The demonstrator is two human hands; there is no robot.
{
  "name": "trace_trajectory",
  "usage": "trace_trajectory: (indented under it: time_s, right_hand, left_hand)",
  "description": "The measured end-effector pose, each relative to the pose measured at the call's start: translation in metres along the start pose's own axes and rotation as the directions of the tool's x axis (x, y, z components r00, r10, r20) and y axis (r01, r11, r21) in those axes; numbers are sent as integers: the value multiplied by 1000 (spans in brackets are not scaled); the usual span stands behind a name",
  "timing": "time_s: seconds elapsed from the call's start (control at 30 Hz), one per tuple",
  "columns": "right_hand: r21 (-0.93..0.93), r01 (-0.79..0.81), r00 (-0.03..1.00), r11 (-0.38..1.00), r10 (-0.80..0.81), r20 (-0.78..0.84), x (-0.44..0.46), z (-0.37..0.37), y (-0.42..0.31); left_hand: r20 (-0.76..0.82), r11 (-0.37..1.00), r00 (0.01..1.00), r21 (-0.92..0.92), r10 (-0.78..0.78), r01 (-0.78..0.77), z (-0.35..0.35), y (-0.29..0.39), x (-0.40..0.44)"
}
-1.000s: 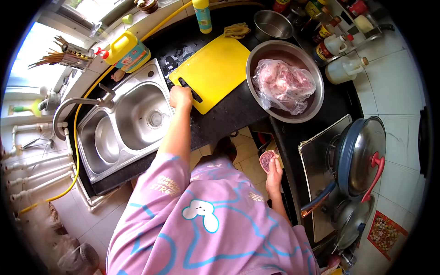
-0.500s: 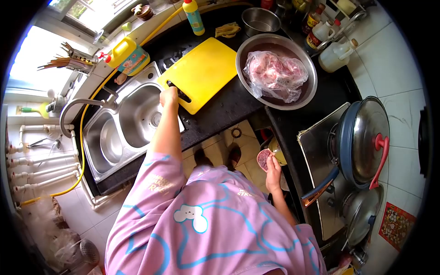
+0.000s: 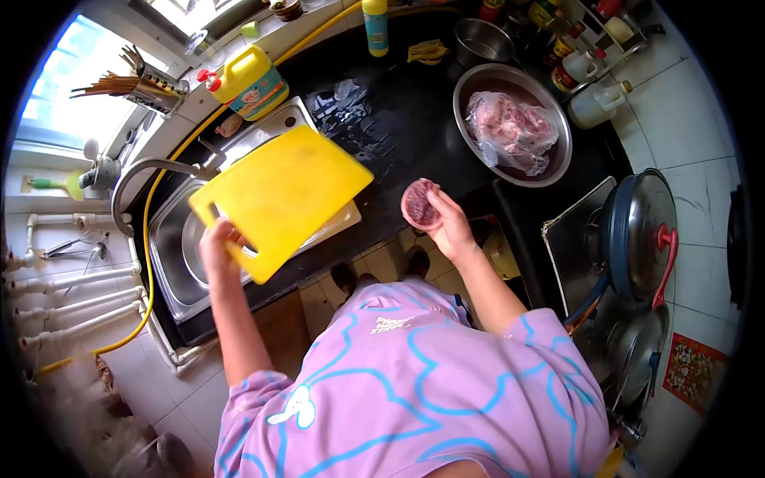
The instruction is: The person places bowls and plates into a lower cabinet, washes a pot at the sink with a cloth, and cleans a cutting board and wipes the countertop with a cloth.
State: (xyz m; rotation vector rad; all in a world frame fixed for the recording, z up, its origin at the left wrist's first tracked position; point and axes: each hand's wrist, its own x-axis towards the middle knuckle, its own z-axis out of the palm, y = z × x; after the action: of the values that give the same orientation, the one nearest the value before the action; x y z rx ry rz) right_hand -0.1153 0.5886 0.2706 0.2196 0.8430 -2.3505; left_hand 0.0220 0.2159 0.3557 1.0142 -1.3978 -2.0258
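My left hand (image 3: 221, 251) grips the yellow cutting board (image 3: 283, 191) at its handle slot. The board is tilted over the double sink (image 3: 177, 299) and hides most of it. In my right hand (image 3: 453, 229) is a round scrubbing sponge (image 3: 419, 204), dark pink with a paler rim, its rough face showing. It is apart from the board, above the front edge of the black counter (image 3: 398, 119). Some wet marks and a clear scrap of plastic (image 3: 348, 94) lie where the counter shows behind the board.
A steel basin (image 3: 567, 131) holds bagged raw meat (image 3: 514, 131) at the back right. Beyond it stand a small pot (image 3: 484, 44) and several bottles. A yellow jug (image 3: 253, 80) and the faucet (image 3: 131, 179) flank the sink. A lidded wok (image 3: 645, 239) sits on the stove at right.
My left hand has lifted the cutting board off the counter and brought it left over the sink. My right hand has raised the sponge from below the counter edge.
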Motion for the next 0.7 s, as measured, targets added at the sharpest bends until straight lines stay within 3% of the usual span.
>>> trace_trajectory:
  time_s: [0.1, 0.13, 0.2, 0.23, 0.3, 0.47, 0.53, 0.63, 0.67, 0.7]
  right_hand:
    - [-9, -141, 979, 990, 141, 145, 40, 36, 29]
    - [-61, -115, 986, 991, 121, 110, 48, 52, 35]
    - [-334, -60, 998, 941, 65, 2, 74, 57, 51]
    - [-336, -54, 998, 940, 54, -9, 82, 56, 60]
    - [-507, 94, 982, 857, -164, -96, 96, 54, 74]
    - [-368, 39, 972, 929, -120, -200, 96, 65, 79]
    - [-327, 166, 962, 931, -225, -152, 101, 89, 89]
    - [-391, 34, 993, 920, 15, 121, 91, 161, 114]
    - [-530, 49, 978, 847, 68, 199, 88, 188, 119]
    - [-508, 170, 930, 844, 34, 367, 95, 197, 143]
  left_hand:
    - [0, 997, 999, 62, 53, -53, -58, 38, -9]
    - [-24, 994, 998, 94, 55, -52, -74, 47, -10]
    - [-18, 990, 997, 125, 71, -68, -101, 59, -4]
    - [-42, 985, 995, 153, 85, -78, -110, 65, -4]
    - [-76, 984, 994, 165, 85, -71, -129, 72, 0]
    - [-163, 981, 983, 185, 88, -58, -139, 72, 25]
    - [-79, 993, 995, 107, 67, -58, -139, 71, 34]
    - [-87, 996, 995, 78, 41, -34, -133, 52, 41]
    - [-93, 999, 995, 33, 40, -37, -131, 39, 43]
    - [-72, 1000, 997, -5, 12, -12, -131, 27, 45]
